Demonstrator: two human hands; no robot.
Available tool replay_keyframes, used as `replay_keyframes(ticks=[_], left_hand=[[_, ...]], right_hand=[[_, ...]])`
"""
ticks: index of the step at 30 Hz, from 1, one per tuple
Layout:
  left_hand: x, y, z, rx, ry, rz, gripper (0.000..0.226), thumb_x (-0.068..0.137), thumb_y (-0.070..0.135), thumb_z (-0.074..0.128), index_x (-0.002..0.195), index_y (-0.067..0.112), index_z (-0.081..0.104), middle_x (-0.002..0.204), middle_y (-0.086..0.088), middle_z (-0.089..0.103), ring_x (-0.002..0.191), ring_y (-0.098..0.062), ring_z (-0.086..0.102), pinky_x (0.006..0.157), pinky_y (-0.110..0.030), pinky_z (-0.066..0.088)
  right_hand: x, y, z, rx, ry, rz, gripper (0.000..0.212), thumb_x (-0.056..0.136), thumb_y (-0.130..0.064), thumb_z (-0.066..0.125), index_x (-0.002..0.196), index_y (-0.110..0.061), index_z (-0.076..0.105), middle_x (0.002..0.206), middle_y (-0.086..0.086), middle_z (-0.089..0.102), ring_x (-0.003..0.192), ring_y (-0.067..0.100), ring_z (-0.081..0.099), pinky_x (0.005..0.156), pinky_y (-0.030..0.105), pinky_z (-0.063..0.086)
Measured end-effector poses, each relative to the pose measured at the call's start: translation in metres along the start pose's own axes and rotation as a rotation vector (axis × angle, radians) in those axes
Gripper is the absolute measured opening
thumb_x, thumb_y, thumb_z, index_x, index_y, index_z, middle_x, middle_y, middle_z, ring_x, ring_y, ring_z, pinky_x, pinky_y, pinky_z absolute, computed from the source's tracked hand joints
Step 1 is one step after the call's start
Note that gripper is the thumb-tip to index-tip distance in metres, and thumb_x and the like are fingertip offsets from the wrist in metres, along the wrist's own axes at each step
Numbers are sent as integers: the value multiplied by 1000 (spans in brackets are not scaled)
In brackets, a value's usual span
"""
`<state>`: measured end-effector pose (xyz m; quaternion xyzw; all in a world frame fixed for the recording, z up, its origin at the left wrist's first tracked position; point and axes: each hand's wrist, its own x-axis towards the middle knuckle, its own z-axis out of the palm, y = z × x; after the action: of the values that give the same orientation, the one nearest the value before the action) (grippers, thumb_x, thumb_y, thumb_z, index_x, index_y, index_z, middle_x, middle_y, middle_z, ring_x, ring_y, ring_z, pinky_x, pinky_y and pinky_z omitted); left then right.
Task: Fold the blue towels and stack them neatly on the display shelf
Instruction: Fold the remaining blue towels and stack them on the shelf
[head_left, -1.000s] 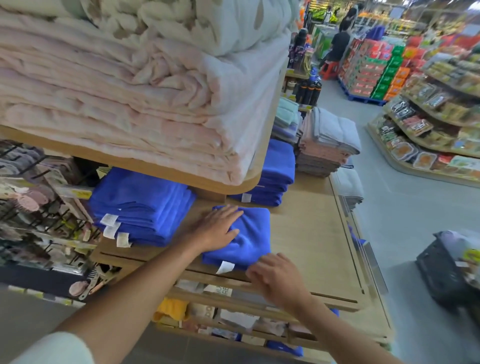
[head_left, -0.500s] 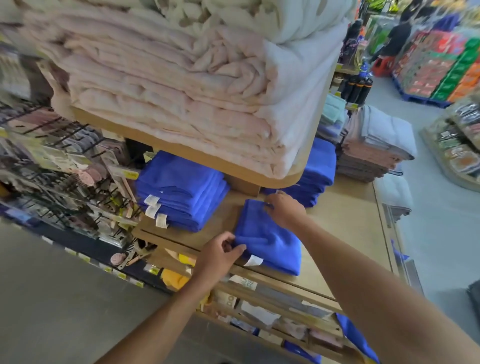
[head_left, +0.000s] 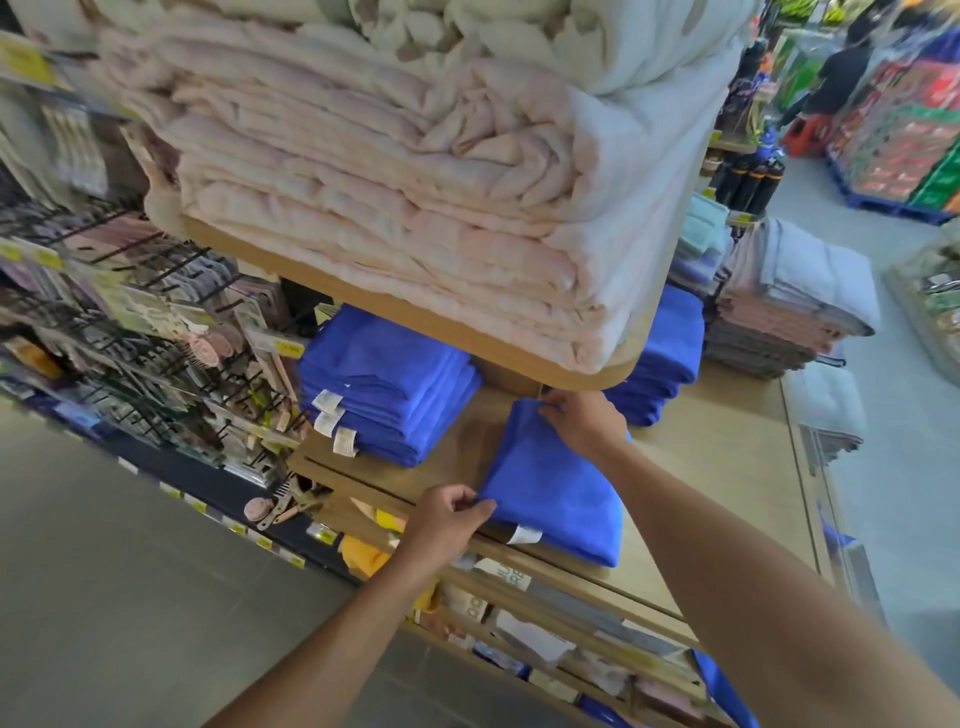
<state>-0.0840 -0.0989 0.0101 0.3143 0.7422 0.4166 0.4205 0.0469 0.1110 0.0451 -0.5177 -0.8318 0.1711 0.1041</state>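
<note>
Folded blue towel (head_left: 550, 493): lies flat on the display shelf (head_left: 727, 467), at its front edge, partly under the overhang of the upper shelf (head_left: 415, 322).
Towel label (head_left: 524, 534): white tag at the near edge of the folded blue towel, facing the camera.
Left hand (head_left: 447, 519): fingers curled, pinching the near left corner of the folded blue towel (thumb on top of the cloth).
Right hand (head_left: 582, 421): fingers curled round the far corner of the same towel, just below the rim of the upper shelf.
Left blue stack (head_left: 384, 384): several folded blue towels piled on the display shelf, three white tags showing; bare wood separates it from the held towel.
Rear blue stack (head_left: 665, 358): more folded blue towels, behind the right hand and partly hidden by the upper shelf.
Upper shelf load: thick pale pink blankets (head_left: 389, 182), folded and piled high.
Far end of shelf: a pile of grey and pink towels (head_left: 789, 306).
Left side: a hook rack (head_left: 130, 312) hung with small packaged goods, blurred.
</note>
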Motion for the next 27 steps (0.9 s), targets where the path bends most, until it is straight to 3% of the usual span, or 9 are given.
replay_keyframes(ticks=[4,7,10,13,16,19,22,24,27], left_hand=[[-5,7,-6,82,19,-46,15,90,37,68,95,24,71,82,7,71,63,-7,64,57,-24,50],[-9,17,-8,392,234,245,28,92,43,58,120,43,54,92,17,63,79,-4,63,64,-28,52],[6,35,6,519,199,592,41,97,35,53,137,38,52,123,16,57,114,-9,54,95,-33,49],[33,48,31,749,1,618,49,103,39,44,151,31,42,161,7,33,151,-15,23,120,-35,28],[58,36,46,885,-96,478,57,105,49,34,159,34,23,170,8,6,156,-17,2,123,-39,13],[71,15,52,871,-52,521,58,105,52,33,159,36,21,170,10,4,156,-19,10,123,-41,18],[76,0,53,798,-2,619,61,102,54,35,158,32,27,170,4,10,154,-22,22,120,-44,27],[76,-2,52,628,-8,667,70,95,59,37,159,34,22,170,6,6,155,-18,18,120,-42,30],[74,10,54,187,-10,673,90,88,48,62,160,35,11,168,14,10,154,-4,15,122,-26,23]], right_hand=[[-6,-2,5,74,15,-72,16,101,-29,55,104,-27,71,107,1,67,92,26,61,65,39,52],[-22,6,0,238,210,-93,6,96,-23,61,101,-27,62,103,0,57,85,18,52,67,34,42],[-55,34,-5,329,370,117,26,96,-31,59,121,-23,58,118,0,58,100,20,60,78,35,47],[-83,52,-5,312,142,441,53,96,-47,54,135,-12,47,123,10,62,111,34,62,82,37,45],[-88,46,-3,425,-38,595,51,94,-53,58,117,-8,49,105,6,60,105,33,64,76,35,40],[-79,35,-5,763,-99,675,46,84,-51,76,91,-11,54,91,3,62,82,20,63,67,32,45],[-76,27,-2,906,-93,650,42,76,-37,86,101,-12,63,102,8,71,92,25,70,75,38,57],[-81,23,-1,916,-19,548,37,77,-27,85,107,-13,68,105,9,74,97,27,72,88,47,59],[-96,21,-8,956,54,411,25,78,-20,79,100,-20,69,95,1,77,92,23,73,80,43,61]])
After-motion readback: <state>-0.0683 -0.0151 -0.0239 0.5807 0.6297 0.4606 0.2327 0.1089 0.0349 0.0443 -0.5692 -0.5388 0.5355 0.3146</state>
